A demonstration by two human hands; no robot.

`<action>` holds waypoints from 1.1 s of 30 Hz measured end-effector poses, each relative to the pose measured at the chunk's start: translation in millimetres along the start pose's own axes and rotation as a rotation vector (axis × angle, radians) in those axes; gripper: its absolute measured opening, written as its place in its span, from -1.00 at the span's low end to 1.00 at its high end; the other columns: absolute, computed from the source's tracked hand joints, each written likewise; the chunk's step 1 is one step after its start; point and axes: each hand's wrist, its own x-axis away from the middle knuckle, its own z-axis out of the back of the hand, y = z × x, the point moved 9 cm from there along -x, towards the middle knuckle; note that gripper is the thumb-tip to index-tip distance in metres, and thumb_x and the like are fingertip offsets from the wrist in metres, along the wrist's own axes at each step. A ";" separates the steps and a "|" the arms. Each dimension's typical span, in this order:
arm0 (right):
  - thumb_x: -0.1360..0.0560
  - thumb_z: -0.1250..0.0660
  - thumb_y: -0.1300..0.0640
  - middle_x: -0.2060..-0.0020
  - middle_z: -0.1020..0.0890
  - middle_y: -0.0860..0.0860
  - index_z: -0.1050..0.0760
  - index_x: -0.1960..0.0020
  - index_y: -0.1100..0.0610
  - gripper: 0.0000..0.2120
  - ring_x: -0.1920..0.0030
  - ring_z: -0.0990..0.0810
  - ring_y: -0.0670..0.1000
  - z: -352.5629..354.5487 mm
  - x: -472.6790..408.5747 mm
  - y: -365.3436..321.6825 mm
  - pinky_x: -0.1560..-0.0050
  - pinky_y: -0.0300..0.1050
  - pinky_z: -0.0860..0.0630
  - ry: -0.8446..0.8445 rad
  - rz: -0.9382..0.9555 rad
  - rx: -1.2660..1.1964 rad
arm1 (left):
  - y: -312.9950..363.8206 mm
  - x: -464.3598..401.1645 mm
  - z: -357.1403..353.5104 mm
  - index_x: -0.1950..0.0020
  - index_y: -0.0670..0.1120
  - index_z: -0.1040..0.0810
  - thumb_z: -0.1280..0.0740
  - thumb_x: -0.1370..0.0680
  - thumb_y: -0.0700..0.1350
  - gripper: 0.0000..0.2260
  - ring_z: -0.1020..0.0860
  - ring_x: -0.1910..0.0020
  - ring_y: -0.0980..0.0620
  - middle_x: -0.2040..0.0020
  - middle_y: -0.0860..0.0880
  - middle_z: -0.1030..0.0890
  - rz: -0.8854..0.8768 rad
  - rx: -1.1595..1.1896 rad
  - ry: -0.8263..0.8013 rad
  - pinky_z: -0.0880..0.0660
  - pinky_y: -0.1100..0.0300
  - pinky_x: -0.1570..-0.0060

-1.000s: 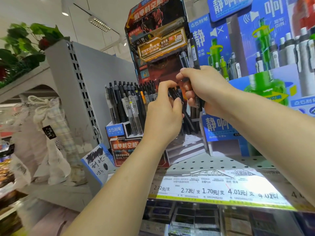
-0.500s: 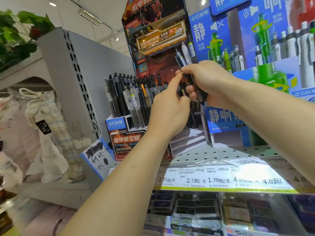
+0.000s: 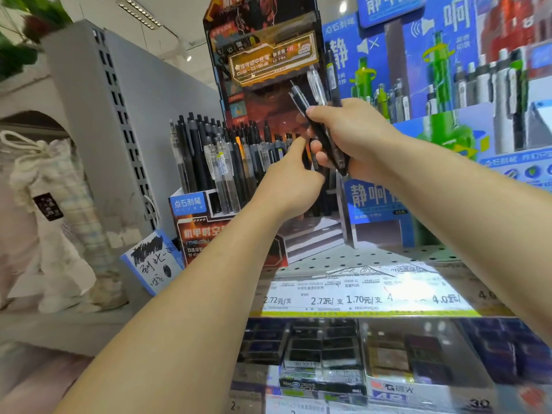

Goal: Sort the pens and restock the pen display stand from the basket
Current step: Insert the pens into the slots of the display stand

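left fingers (image 3: pixel 299 144) partly hidden, lower shelf boxes (image 3: pixel 322 351) blurred

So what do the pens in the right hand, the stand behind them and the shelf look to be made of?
Pens: plastic by the look, some barrels black, some clear and see-through. Display stand: seemingly printed cardboard, with flat folded panels and glossy graphics. Shelf: probably painted metal, pale and punched with rows of small holes.

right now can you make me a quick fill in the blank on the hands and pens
1. The bunch of pens is gripped in the ____ hand.
2. The left hand reaches up with its ____ finger extended toward that bunch.
3. The black pen display stand sits on a ____ shelf.

Missing words: right; index; perforated
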 end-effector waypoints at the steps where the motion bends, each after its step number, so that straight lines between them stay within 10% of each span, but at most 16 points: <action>1: -0.65 -0.27 0.12 0.39 -0.55 0.03 -0.54 -0.06 0.25 -0.82 0.47 -0.51 -0.08 0.1 0.2 -0.1 0.47 -0.23 -0.49 -0.003 -0.002 0.002 | 1.6 1.9 -0.6 -0.36 0.26 -0.28 -0.19 -0.48 -0.16 -0.49 -0.48 0.51 0.00 0.28 -0.01 -0.57 -0.012 0.024 -0.006 -0.50 0.03 0.44; 4: -0.65 -0.26 0.14 0.33 -0.56 0.05 -0.51 0.02 0.21 -0.85 0.46 -0.51 -0.07 -0.7 0.8 0.6 0.47 -0.22 -0.48 -0.014 -0.013 -0.004 | 0.4 4.2 10.7 -0.10 0.37 -0.39 -0.18 -0.51 -0.18 -0.60 -0.43 0.51 0.09 0.39 0.14 -0.55 -0.007 0.273 0.088 -0.41 0.14 0.46; 8: -0.62 -0.28 0.17 0.29 -0.52 0.09 -0.45 -0.01 0.18 -0.92 0.47 -0.50 -0.06 -6.9 3.1 2.8 0.50 -0.21 -0.44 -0.067 -0.033 0.034 | -15.8 11.8 44.0 -0.37 0.20 -0.37 -0.12 -0.58 -0.19 -0.58 -0.42 0.48 0.14 0.16 -0.04 -0.56 0.017 0.741 0.367 -0.37 0.23 0.53; 15: -0.63 -0.31 0.14 0.40 -0.52 0.01 -0.55 0.01 0.16 -0.89 0.43 -0.52 -0.07 -25.4 8.8 2.7 0.48 -0.23 -0.45 -0.278 0.018 0.175 | -18.3 19.4 55.1 -0.36 0.08 -0.39 -0.25 -0.65 0.02 -0.72 -0.50 0.39 0.26 0.24 0.22 -0.59 -0.025 0.682 0.568 -0.45 0.25 0.40; 23: -0.63 -0.28 0.14 0.30 -0.56 0.06 -0.59 -0.03 0.23 -0.83 0.26 -0.61 0.03 -20.1 6.8 0.7 0.31 -0.16 -0.65 -0.215 0.000 0.095 | -6.9 36.7 75.8 -0.21 0.09 -0.40 -0.33 -0.62 -0.14 -0.78 -0.67 0.15 0.10 0.10 0.03 -0.66 -0.118 0.693 0.692 -0.57 0.26 0.29; 27: -0.63 -0.22 0.19 0.39 -0.54 -0.03 -0.53 0.10 0.10 -0.83 0.24 -0.60 -0.01 -0.8 -0.9 -2.5 0.13 -0.09 -0.67 -0.008 0.022 -0.017 | 10.3 51.4 105.2 -0.26 0.13 -0.37 -0.33 -0.58 -0.11 -0.69 -0.61 0.30 0.07 0.36 0.13 -0.54 -0.274 0.358 0.801 -0.61 0.06 0.18; 33: -0.63 -0.19 0.18 0.46 -0.45 -0.05 -0.54 0.05 0.13 -0.83 0.50 -0.40 -0.07 -3.4 1.0 -0.3 0.50 -0.25 -0.38 -0.050 0.014 -0.037 | 22.6 54.2 85.5 -0.25 0.08 -0.49 -0.41 -0.56 -0.07 -0.72 -0.55 0.24 0.17 0.30 0.16 -0.55 -0.348 -0.149 0.702 -0.39 0.44 0.28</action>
